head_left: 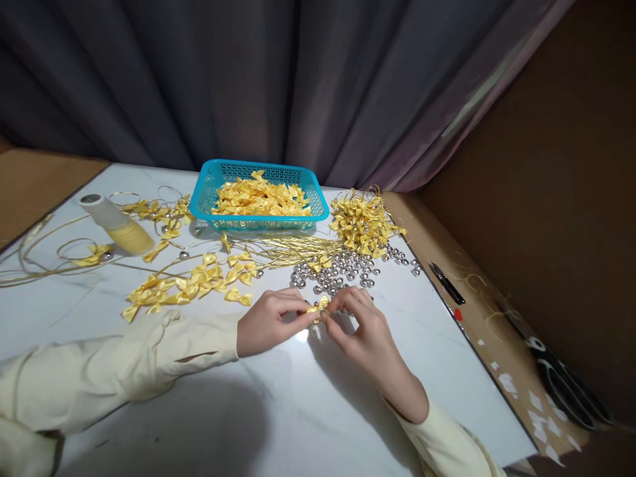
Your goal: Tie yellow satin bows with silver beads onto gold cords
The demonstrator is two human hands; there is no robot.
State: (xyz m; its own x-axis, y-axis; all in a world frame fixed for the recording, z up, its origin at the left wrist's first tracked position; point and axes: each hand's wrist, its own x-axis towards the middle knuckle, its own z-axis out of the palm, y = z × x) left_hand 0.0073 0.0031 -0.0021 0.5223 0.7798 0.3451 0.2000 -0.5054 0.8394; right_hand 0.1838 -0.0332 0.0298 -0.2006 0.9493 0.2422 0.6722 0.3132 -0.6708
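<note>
My left hand (275, 320) and my right hand (362, 326) meet over the white table, both pinching at one small yellow ribbon bow (322, 304). The left thumb and forefinger hold its left end. On its right side, the right thumb and fingers close at a small dark or silvery bit too small to make out. Just beyond my fingertips lie many silver beads (342, 270), some with bows among them. Left of them is a loose spread of yellow bows (191, 283). A bundle of gold cords (303, 248) stretches behind the beads.
A blue plastic basket (199, 199) full of yellow bows stands at the back. Right of it is a heap of bows on cords (365, 222). A spool of yellow thread (130, 237) leans left. Black tweezers (447, 283), scissors (566, 384) and paper scraps lie on the right.
</note>
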